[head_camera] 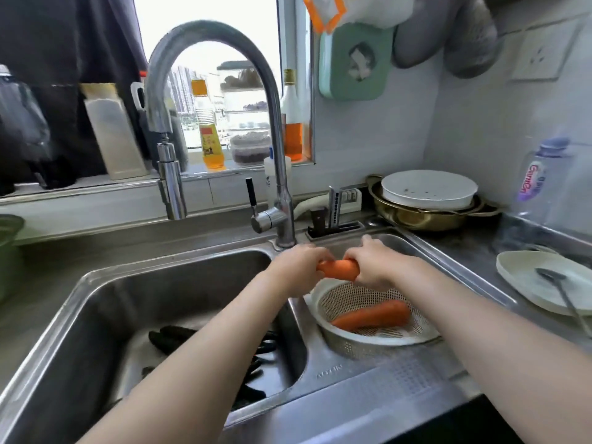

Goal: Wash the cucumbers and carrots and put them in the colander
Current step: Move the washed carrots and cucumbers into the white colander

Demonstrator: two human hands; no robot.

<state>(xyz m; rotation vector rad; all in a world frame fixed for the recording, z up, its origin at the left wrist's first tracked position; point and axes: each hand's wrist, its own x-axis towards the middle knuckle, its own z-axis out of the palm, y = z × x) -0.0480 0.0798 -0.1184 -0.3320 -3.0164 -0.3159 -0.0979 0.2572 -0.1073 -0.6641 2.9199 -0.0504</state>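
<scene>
A carrot (pixel 338 269) is held level in the air between both hands, just over the far rim of the colander (pixel 352 342) and near the divider of the double sink (pixel 96 315). The left grip (pixel 296 264) is curled round the carrot's left end and the right grip (pixel 374 264) is clamped round its right end, so only the orange middle shows. Below them a second carrot (pixel 373 317) lies in the colander, which sits in the right basin. In the left basin dark cucumbers (pixel 179 336) lie on the bottom, partly hidden by the left forearm. The faucet (pixel 276 123) arches over the left basin. On the counter (pixel 480 251) to the right sit a pale plate (pixel 528 280) with a spoon (pixel 551 277) on it and a stack of bowls (pixel 426 193).
</scene>
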